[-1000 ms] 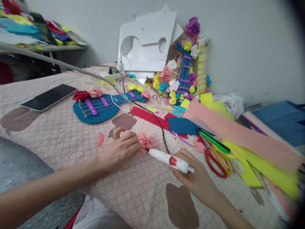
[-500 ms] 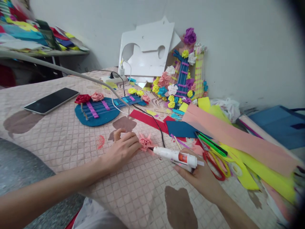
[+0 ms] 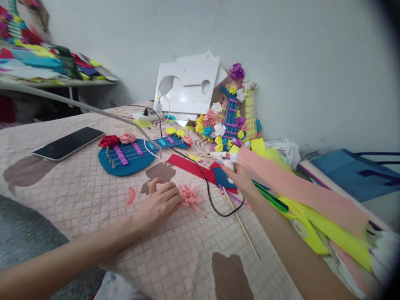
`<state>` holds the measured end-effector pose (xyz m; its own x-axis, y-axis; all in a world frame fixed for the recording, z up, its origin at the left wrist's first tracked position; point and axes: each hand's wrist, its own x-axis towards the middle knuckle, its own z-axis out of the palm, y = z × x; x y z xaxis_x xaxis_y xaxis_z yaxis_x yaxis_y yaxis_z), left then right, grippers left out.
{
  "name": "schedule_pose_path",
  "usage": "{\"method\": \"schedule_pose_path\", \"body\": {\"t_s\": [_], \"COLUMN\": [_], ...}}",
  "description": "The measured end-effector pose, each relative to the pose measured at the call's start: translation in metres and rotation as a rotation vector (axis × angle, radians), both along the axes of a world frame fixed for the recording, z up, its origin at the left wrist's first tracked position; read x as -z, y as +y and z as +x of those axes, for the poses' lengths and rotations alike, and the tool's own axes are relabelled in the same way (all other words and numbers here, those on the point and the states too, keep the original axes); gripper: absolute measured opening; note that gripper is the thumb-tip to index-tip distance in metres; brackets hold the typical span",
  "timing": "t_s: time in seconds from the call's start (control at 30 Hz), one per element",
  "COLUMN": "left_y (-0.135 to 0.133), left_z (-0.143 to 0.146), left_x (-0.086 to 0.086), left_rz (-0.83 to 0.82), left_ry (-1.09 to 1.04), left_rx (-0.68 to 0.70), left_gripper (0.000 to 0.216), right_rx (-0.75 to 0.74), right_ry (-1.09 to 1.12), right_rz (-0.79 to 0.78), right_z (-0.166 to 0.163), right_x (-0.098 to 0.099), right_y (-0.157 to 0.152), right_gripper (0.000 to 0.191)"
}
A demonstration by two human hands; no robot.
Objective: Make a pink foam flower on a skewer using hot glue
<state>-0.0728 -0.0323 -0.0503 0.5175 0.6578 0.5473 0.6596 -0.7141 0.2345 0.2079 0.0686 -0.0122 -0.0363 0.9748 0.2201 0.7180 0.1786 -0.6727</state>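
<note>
My left hand (image 3: 159, 204) rests on the quilted cloth with its fingertips closed on a pink paper flower (image 3: 189, 196). My right hand (image 3: 240, 177) is stretched forward and grips a white glue gun (image 3: 224, 156) over red and blue felt pieces (image 3: 190, 164). The gun's black cord (image 3: 208, 196) loops across the cloth between my hands. A blue felt guitar (image 3: 134, 151) with paper flowers lies beyond my left hand.
A phone (image 3: 67, 143) lies at the left. A thin wooden stick (image 3: 240, 223) lies by my right forearm. Pink and yellow paper strips (image 3: 300, 187) spread at the right. Decorated guitars (image 3: 229, 114) and white cut board (image 3: 190, 85) lean on the wall. A power strip (image 3: 146, 114) sits behind.
My right hand has carried the glue gun away from the pink flower, forward to the felt pieces. The left hand has stayed on the flower.
</note>
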Motion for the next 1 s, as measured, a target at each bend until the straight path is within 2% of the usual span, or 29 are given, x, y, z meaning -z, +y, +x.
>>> {"method": "schedule_pose_path", "body": {"t_s": [0.1,0.2,0.37,0.6,0.77,0.9,0.97,1.0], "left_y": [0.001,0.001,0.0,-0.001,-0.001,-0.001,-0.001,-0.001], "left_z": [0.0,0.0,0.0,0.0,0.001,0.001,0.0,0.0], "left_x": [0.001,0.001,0.0,0.0,-0.001,-0.001,0.0,0.0], "left_rz": [0.012,0.0,-0.01,-0.006,0.008,-0.008,-0.006,-0.005], "left_ry": [-0.004,-0.001,0.002,0.017,0.015,0.029,0.028,0.028], "left_rx": [-0.001,0.0,-0.014,-0.011,-0.015,-0.016,-0.012,-0.006], "left_gripper": [0.025,0.025,0.026,0.023,0.022,0.021,0.02,0.02], "right_rx": [0.055,0.094,0.073,-0.01,-0.001,-0.041,-0.142,-0.262], "right_ry": [-0.043,-0.092,-0.164,-0.16,-0.137,-0.128,-0.133,-0.132], "right_rz": [0.058,0.117,0.134,0.193,0.292,0.376,0.371,0.356], "right_z": [-0.008,-0.019,-0.027,-0.009,-0.007,-0.019,-0.03,-0.037], "right_x": [0.013,0.025,0.042,0.048,0.04,0.022,0.011,0.006], "right_y": [0.042,0.071,0.082,0.064,0.046,0.007,-0.02,-0.033], "right_gripper": [0.032,0.029,0.025,0.036,0.04,0.031,0.021,0.019]}}
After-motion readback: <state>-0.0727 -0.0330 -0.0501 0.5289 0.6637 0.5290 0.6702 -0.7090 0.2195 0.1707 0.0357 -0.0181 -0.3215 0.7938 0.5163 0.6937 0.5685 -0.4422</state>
